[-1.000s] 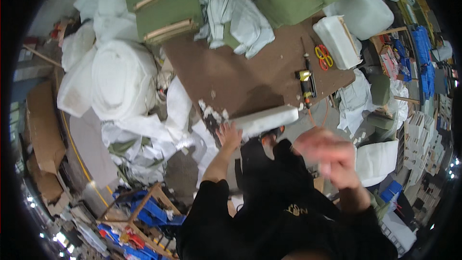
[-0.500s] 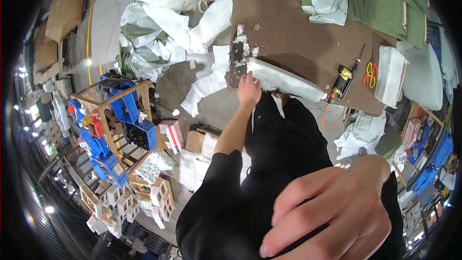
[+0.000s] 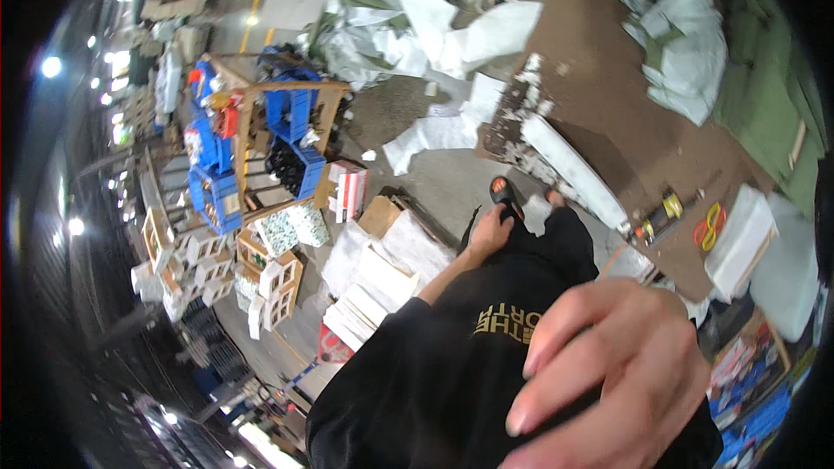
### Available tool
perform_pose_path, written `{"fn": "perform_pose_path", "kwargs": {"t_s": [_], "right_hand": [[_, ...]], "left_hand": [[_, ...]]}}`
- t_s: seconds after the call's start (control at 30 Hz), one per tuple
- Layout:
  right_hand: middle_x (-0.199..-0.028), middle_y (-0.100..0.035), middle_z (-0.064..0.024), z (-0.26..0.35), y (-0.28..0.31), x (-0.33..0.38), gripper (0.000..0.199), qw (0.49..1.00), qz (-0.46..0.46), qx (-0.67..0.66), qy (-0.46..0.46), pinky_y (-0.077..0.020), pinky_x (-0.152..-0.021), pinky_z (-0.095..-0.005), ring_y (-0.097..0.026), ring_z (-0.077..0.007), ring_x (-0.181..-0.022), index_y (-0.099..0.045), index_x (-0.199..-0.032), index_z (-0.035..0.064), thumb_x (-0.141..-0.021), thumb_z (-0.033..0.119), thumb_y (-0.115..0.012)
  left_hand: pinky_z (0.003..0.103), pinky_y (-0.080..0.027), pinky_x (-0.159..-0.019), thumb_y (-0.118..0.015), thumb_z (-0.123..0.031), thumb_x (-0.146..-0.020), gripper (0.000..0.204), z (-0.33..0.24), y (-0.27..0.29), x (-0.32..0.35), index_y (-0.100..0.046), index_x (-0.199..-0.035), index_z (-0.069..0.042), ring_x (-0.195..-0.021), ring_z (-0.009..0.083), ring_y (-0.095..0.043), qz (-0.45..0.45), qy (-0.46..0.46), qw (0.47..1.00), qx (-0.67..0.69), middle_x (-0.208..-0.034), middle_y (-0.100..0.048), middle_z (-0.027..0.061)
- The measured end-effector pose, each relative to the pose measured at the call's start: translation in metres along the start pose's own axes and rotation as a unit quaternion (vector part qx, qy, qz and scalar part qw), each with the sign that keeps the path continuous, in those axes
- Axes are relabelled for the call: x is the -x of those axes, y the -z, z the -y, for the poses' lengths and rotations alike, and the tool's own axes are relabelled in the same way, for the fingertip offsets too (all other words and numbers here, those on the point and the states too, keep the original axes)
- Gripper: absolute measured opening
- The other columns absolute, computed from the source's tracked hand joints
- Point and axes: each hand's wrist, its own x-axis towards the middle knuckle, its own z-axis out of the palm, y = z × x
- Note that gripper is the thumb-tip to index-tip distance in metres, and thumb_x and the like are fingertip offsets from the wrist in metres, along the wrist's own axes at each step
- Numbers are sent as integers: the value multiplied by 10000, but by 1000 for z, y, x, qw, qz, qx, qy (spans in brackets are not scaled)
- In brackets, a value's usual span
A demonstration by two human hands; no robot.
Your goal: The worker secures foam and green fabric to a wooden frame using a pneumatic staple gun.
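The right hand [image 3: 612,369] is big at lower right, fingers loosely bent; the left hand [image 3: 491,233], near the middle, is against the black pants [image 3: 563,247]. I cannot tell if either holds anything. A long white pad [image 3: 573,170] lies just right of the middle, along the edge of the brown table [image 3: 630,95].

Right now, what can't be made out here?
All in the head view:
Bare right hand: palm and any grip hidden by its back, lower edge cropping it.
Bare left hand: too small to tell whether it grips the black cloth trousers.
Small black pieces in the open blue plastic bin: too small to identify.
Green fabric pieces: cut by dark right rim.
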Motion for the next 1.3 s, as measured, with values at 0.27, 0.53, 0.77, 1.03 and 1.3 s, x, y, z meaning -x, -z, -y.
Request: {"fn": "perform_pose_path", "kwargs": {"t_s": [0.27,0.53,0.77,1.03,1.3], "right_hand": [[-914,-663,-90,-225,52,248,249,743,-217,230,-590,-527,-742,-314,-620,-139,-709,-662,-960,-20,-943,206,-557],[-594,-618,-24,-304,-7,407,310,579,-267,330,-696,-420,-516,-291,-538,-113,-530,-680,-694,30,-879,268,-606],[-581,-581,-163,-362,-122,337,488,407,-182,421,-790,-425,-567,-393,-564,-207,-547,-663,-710,-5,-893,442,-595],[-742,-621,-231,-436,-194,324,524,354,-74,469,-806,-437,-657,-529,-606,-439,-742,-624,-688,21,-977,413,-430],[-538,-416,-141,-443,-218,353,413,334,-92,520,-781,-286,-503,-458,-430,-338,-505,-400,-532,69,-862,171,-626]], "left_hand": [[465,-468,-918,-548,-361,-899,453,23,65,16,-541,-1256,-82,-1078,398,-596,-21,31,995,90,-1119,-648,212],[470,-461,-954,-540,-383,-887,451,151,137,-65,-581,-1233,-96,-1100,373,-603,0,71,987,144,-1150,-650,191],[508,-489,-866,-516,-348,-907,353,252,233,-187,-587,-1161,-113,-1003,404,-622,3,21,999,31,-1075,-652,216],[498,-483,-876,-531,-348,-902,395,394,228,-323,-546,-1242,-147,-1019,403,-616,24,133,990,29,-1079,-647,231],[536,-338,-1052,-569,-467,-877,608,476,69,-494,-445,-1402,-186,-1281,489,-390,-14,44,998,52,-1345,-483,293]]}}
